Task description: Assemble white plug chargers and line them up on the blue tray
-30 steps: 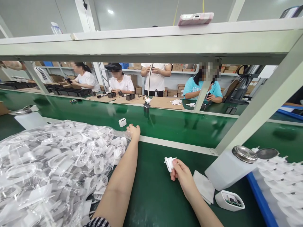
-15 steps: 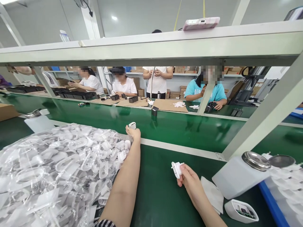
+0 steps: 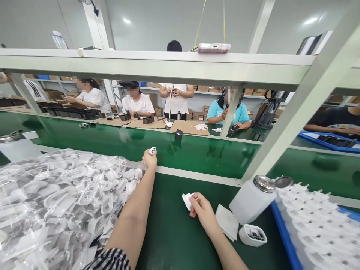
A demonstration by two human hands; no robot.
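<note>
My left hand point(image 3: 150, 159) reaches out over the near edge of the green belt, closed around a small white charger housing point(image 3: 152, 151) whose end faces up and shows dark parts inside. Above the green bench, my right hand point(image 3: 204, 213) pinches a white plastic plug cover point(image 3: 188, 201) between thumb and fingers. A big clear bag of white plastic pieces point(image 3: 70, 191) lies beside my left forearm. Right of my right hand, a white housing with a circuit board inside point(image 3: 252, 235) rests on the bench, near a folded white cloth point(image 3: 227, 221).
A white dispenser bottle with a metal lid point(image 3: 250, 202) stands at right, by a blue tray point(image 3: 281, 232) of white housings. Another bottle point(image 3: 18, 148) is at far left. A sloping post point(image 3: 284, 127) and a shelf beam point(image 3: 157, 69) cross ahead. Co-workers sit beyond the belt point(image 3: 202, 150).
The view has swung to the right, bringing more of the blue tray into sight. The plug cover has turned in my right hand, with its flat rim now nearly edge-on. My left hand keeps its housing.
</note>
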